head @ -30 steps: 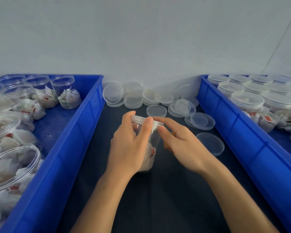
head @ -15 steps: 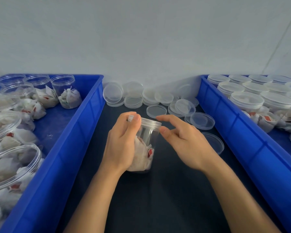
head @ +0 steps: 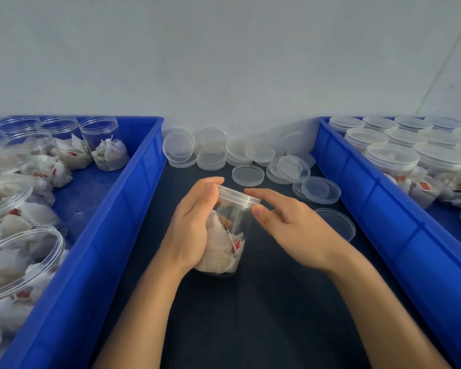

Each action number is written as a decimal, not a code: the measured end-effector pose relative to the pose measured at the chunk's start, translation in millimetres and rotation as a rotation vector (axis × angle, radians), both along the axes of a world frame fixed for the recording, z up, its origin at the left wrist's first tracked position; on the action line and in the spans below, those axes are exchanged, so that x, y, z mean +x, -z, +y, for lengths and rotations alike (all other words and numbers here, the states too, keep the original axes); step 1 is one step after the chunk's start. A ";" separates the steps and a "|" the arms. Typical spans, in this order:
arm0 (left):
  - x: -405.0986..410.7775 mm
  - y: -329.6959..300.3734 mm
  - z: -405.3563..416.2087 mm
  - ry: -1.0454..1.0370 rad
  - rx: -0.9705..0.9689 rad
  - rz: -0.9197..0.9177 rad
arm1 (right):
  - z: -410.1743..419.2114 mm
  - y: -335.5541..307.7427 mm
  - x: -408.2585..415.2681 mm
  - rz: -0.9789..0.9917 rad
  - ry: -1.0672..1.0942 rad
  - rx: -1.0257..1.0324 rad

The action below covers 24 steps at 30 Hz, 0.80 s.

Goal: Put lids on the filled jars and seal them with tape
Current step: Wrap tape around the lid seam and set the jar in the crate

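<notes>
Two hands on one jar [head: 229, 235], mid counter [head: 264, 315].
Left hand [head: 190, 227] grips jar side; right hand [head: 290, 225] fingers [head: 261, 194] pinching lid [head: 238, 194] rim.

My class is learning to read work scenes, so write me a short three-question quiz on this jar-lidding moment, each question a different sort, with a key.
1. True or false: the jar between the hands already has a lid on it.
2. Which hand grips the jar's body? A) left hand B) right hand
3. Fill in: the unlidded jars stand in the ___ bin.

Key
1. True.
2. A; the right hand's fingertips meet the lid's rim.
3. Left bin; the right bin holds lidded ones.
</notes>
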<state>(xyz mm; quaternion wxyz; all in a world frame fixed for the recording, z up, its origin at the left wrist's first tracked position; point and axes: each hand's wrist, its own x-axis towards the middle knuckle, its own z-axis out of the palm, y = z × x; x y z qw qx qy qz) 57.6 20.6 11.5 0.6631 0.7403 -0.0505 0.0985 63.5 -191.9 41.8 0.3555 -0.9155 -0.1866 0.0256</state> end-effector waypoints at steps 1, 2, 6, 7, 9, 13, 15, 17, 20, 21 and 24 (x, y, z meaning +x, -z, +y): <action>-0.4 0.4 -0.3 -0.002 0.006 0.024 | 0.1 0.1 0.2 -0.005 0.006 0.002; -1.0 0.3 -1.4 -0.007 0.030 0.036 | 0.5 -0.1 0.4 -0.011 0.011 0.000; -4.9 -7.7 -5.5 -0.291 0.343 -0.076 | 1.6 -1.0 -0.2 -0.032 0.042 -0.011; -7.0 -10.9 -6.8 -0.372 0.407 -0.124 | 1.7 -1.1 -0.4 -0.041 0.053 -0.014; -11.1 -15.3 -11.5 -0.409 0.468 -0.155 | 4.0 -0.7 -1.7 -0.071 0.062 -0.026; -18.7 -14.8 -26.2 -0.305 0.628 -0.055 | 9.8 0.1 -4.7 -0.132 0.069 -0.071; -18.4 -14.4 -25.8 -0.295 0.666 -0.047 | 8.9 0.3 -3.9 -0.109 0.064 -0.063; -15.4 -14.1 -20.2 -0.285 0.611 -0.027 | 6.5 1.8 -1.6 -0.052 0.049 0.008; -11.5 -12.6 -11.6 -0.274 0.471 0.005 | 5.2 3.6 -0.7 -0.003 -0.004 0.114; -11.0 -12.5 -9.3 -0.272 0.438 0.009 | 5.4 4.1 -0.8 -0.012 -0.011 0.119; -10.5 -11.6 -7.1 -0.259 0.366 0.013 | 5.0 4.5 0.4 -0.078 0.007 0.057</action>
